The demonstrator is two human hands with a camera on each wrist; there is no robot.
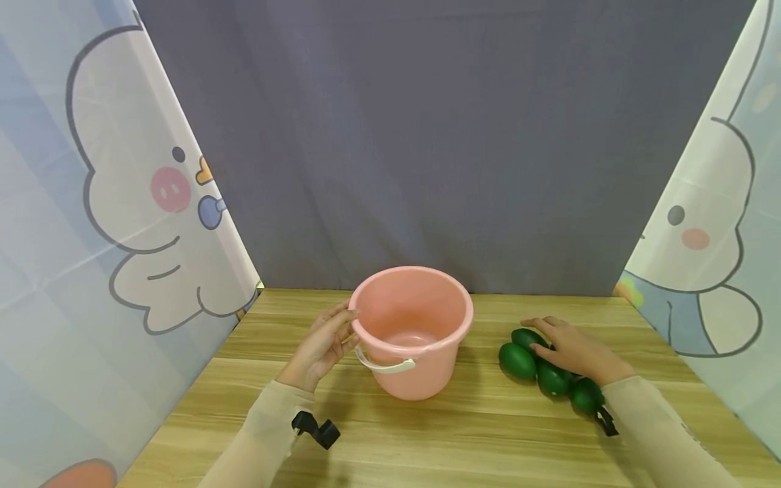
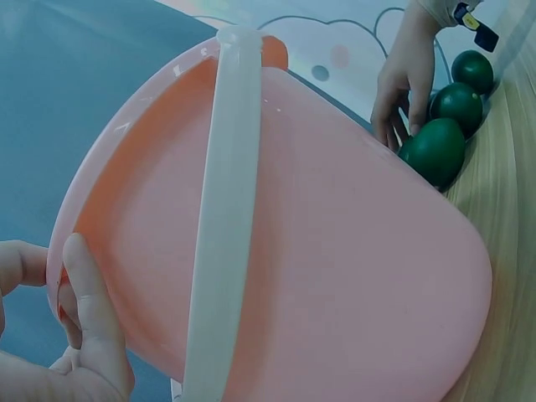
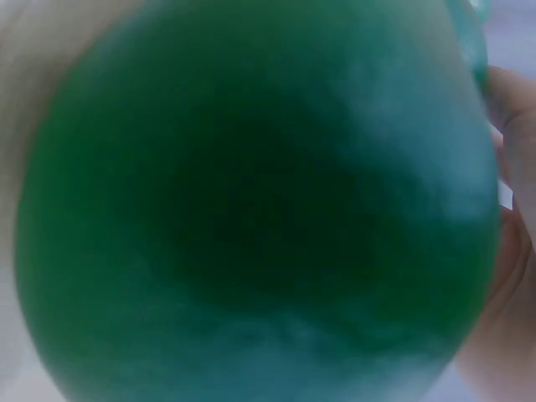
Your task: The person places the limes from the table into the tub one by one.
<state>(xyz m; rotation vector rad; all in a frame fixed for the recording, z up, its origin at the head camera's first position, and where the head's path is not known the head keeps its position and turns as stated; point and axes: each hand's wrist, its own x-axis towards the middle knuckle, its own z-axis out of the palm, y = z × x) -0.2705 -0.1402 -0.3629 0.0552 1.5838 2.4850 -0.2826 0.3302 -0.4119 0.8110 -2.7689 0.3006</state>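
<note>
A pink bucket [image 1: 415, 373] with a white handle [image 1: 384, 367] stands upright on the wooden table. My left hand [image 1: 323, 343] pinches the left side of its rim. From close by, the left thumb [image 2: 94, 310] lies under the rim's lip, fingers on the other side. Several glossy dark green oval fruits sit in a cluster on the right. Over them is my right hand [image 1: 573, 347], thumb and fingers spread at either side of the farthest fruit [image 1: 526, 337]. Another fruit [image 1: 517, 362] lies just in front. One blurred green fruit [image 3: 251, 218] fills most of the right wrist view.
A grey curtain [image 1: 415, 135] hangs behind the table [image 1: 421, 447]. Cartoon-printed cloths stand on the left [image 1: 140, 169] and the right [image 1: 708, 285]. Black camera mounts are strapped to both wrists, the left mount [image 1: 316, 428] out over the table.
</note>
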